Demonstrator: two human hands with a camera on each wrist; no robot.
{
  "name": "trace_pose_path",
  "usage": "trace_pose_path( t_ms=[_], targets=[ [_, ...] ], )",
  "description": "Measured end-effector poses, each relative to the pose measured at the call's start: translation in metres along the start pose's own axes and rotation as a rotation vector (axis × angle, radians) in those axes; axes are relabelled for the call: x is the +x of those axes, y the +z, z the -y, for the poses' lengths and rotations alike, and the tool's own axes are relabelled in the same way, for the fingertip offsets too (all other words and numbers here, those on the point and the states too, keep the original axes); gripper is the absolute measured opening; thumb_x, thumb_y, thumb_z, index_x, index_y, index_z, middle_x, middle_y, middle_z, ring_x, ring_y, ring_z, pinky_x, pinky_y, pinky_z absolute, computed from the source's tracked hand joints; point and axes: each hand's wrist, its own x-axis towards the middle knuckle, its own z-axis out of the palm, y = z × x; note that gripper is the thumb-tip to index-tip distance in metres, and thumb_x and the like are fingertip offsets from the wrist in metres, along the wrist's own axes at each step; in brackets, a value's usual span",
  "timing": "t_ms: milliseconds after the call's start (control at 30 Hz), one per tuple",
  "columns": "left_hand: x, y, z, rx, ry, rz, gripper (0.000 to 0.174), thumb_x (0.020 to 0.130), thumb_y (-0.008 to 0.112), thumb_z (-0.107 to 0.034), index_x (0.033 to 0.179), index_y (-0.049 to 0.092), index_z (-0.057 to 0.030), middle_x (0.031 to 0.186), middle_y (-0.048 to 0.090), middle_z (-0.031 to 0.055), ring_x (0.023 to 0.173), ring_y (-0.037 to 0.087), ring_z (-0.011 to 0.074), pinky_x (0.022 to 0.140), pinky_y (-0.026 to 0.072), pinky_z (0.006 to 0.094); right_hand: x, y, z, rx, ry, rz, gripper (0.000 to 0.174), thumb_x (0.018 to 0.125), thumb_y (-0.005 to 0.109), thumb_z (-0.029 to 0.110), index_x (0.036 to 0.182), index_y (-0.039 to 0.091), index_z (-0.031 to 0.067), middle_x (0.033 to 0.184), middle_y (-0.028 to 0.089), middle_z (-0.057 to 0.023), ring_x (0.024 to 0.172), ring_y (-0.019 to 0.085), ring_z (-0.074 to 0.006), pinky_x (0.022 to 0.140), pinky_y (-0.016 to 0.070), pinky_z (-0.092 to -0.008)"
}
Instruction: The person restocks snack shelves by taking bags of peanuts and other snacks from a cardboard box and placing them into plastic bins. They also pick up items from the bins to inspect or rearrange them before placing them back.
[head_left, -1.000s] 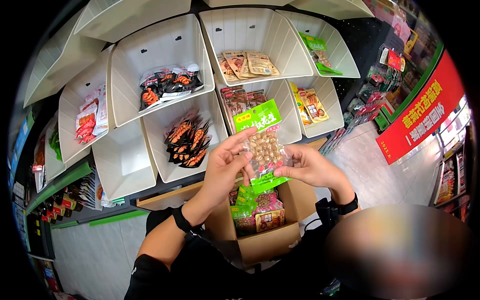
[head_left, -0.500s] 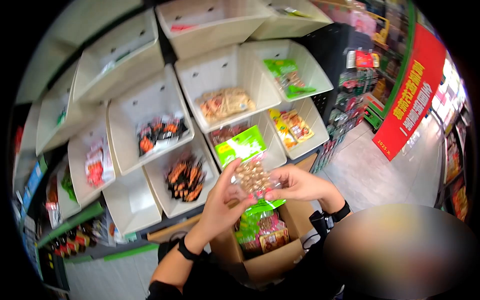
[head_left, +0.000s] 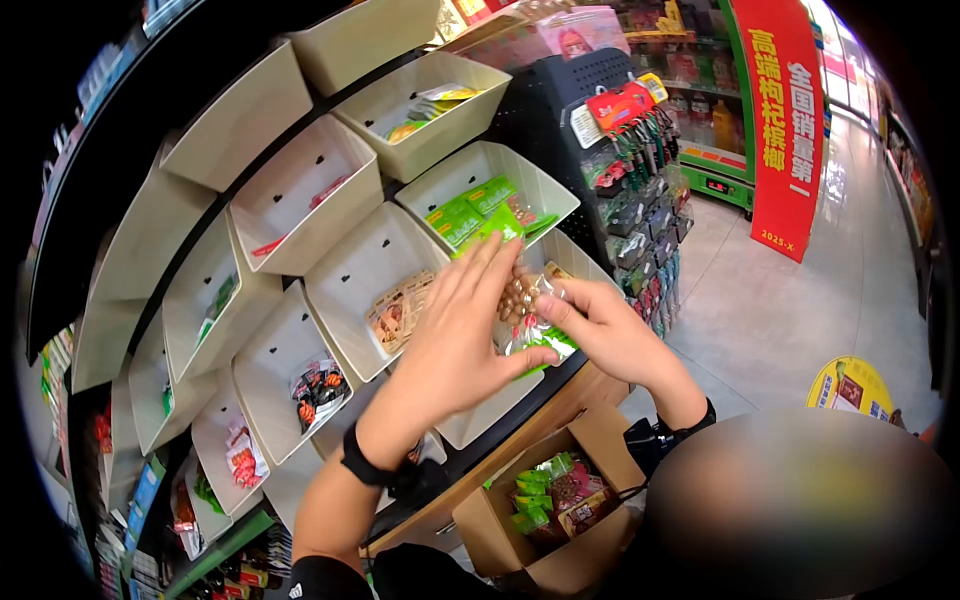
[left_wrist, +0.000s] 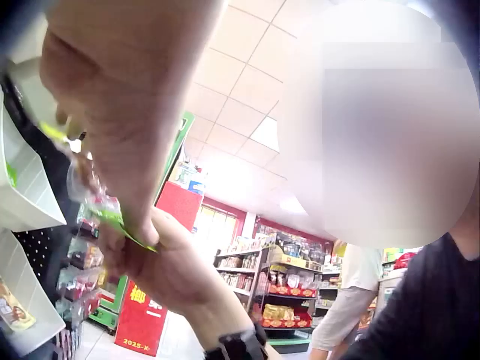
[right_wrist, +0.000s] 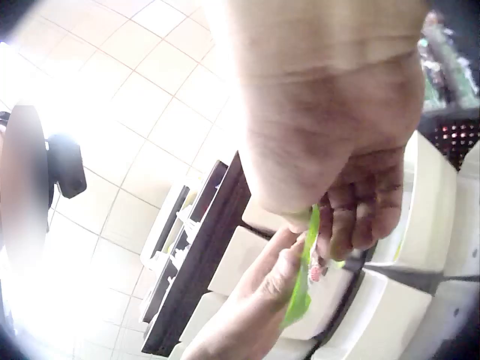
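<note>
Head view: your right hand (head_left: 614, 335) pinches the likely light, slippery packet (head_left: 516, 300), left hand (head_left: 452, 340) straight-fingered against it; grip its edges.

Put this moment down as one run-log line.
held: clear plastic packet with green ends; left hand: holds packet; right hand: holds packet; behind: cream plastic bins; below: open brown cardboard box

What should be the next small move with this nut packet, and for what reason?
Probably lift the nut packet over the front edge of the bin beyond it and lay it inside. The hands have it in front of that bin in the head view, and green packets of similar look lie there, so it seems to belong with them.
</note>
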Motion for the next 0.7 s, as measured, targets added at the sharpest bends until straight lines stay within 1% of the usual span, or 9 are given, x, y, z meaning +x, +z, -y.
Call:
trace_pose_path(
  t_ms=[33,67,167,200,300,400,533,600,700],
  targets=[
    [0.014,0.007,0.006,-0.147,0.031,0.049,0.101,0.075,0.089,-0.04,0.156,0.039,-0.0055,0.156,0.042,0.026,0.142,0.046,0.0419,0.116,0.0379,0.0466,0.001,-0.01,-0.002,-0.027,0.011,-0.029,0.038,0.108,0.054,0.031,0.097,0.062,-0.0044,0.076,0.061,-0.0126,0.073,0.054,-0.0184,0.071,0.0463,-0.0369],
    [0.025,0.011,0.005,-0.169,0.047,0.045,0.101,0.075,0.089,-0.035,0.155,0.038,-0.0021,0.147,0.053,0.0253,0.139,0.049,0.0392,0.114,0.0399,0.0458,0.001,-0.016,-0.003,-0.041,-0.002,-0.07,0.037,0.108,0.053,0.031,0.099,0.061,-0.0042,0.077,0.06,-0.0137,0.072,0.053,-0.0198,0.071,0.0462,-0.0368],
    [0.049,0.026,0.003,-0.109,0.103,0.056,0.098,0.075,0.089,-0.031,0.154,0.039,-0.0023,0.146,0.055,0.0233,0.137,0.052,0.0385,0.112,0.0424,0.0452,0.001,-0.034,0.002,-0.081,-0.009,-0.102,0.037,0.109,0.051,0.031,0.099,0.059,-0.004,0.078,0.059,-0.0148,0.072,0.052,-0.021,0.07,0.0452,-0.0366],
    [0.051,0.036,0.002,-0.134,0.111,-0.005,0.091,0.075,0.089,-0.024,0.151,0.043,-0.0034,0.144,0.057,0.0204,0.133,0.054,0.0383,0.11,0.0437,0.0454,0.003,-0.033,-0.002,0.001,-0.063,-0.14,0.038,0.109,0.05,0.031,0.097,0.058,-0.0034,0.081,0.057,-0.0168,0.074,0.053,-0.0262,0.073,0.0451,-0.0396],
    [0.065,0.03,0.003,-0.126,0.142,-0.029,0.083,0.076,0.088,-0.019,0.148,0.049,-0.0041,0.142,0.058,0.019,0.131,0.055,0.0378,0.11,0.044,0.0442,0.005,-0.041,-0.001,-0.231,-0.088,-0.174,0.039,0.109,0.048,0.032,0.093,0.056,-0.0027,0.082,0.056,-0.0185,0.081,0.055,-0.0337,0.077,0.0448,-0.0442],
    [0.072,0.03,0.005,-0.246,0.097,-0.011,0.073,0.078,0.085,-0.011,0.143,0.053,-0.0035,0.139,0.06,0.0178,0.129,0.056,0.036,0.11,0.0433,0.0436,0.01,-0.045,-0.003,-0.212,-0.044,-0.199,0.038,0.108,0.048,0.031,0.09,0.055,-0.0021,0.084,0.056,-0.0202,0.088,0.055,-0.039,0.081,0.0442,-0.0471],
    [0.076,0.029,0.0,-0.237,0.028,-0.084,0.067,0.077,0.083,-0.007,0.138,0.055,-0.0029,0.132,0.062,0.017,0.126,0.057,0.0357,0.109,0.0432,0.0437,0.019,-0.04,-0.01,-0.201,-0.144,-0.222,0.036,0.108,0.049,0.031,0.094,0.056,-0.0025,0.086,0.056,-0.0214,0.088,0.056,-0.0403,0.081,0.0446,-0.0473],
    [0.078,0.03,0.002,-0.194,0.051,-0.143,0.065,0.076,0.082,-0.005,0.136,0.056,-0.0027,0.129,0.062,0.0166,0.124,0.057,0.036,0.108,0.0432,0.0432,0.021,-0.039,-0.009,-0.239,-0.162,-0.233,0.035,0.108,0.049,0.03,0.098,0.057,-0.0029,0.089,0.058,-0.0222,0.089,0.057,-0.0414,0.081,0.0452,-0.0477],
    [0.083,0.03,0.005,-0.101,0.064,-0.221,0.062,0.074,0.082,-0.002,0.131,0.058,-0.0022,0.124,0.062,0.016,0.12,0.057,0.0368,0.106,0.0436,0.0428,0.021,-0.039,-0.007,-0.15,-0.081,-0.246,0.036,0.108,0.049,0.031,0.104,0.059,-0.003,0.095,0.061,-0.0231,0.091,0.06,-0.0419,0.083,0.0473,-0.0466]
  ],
)
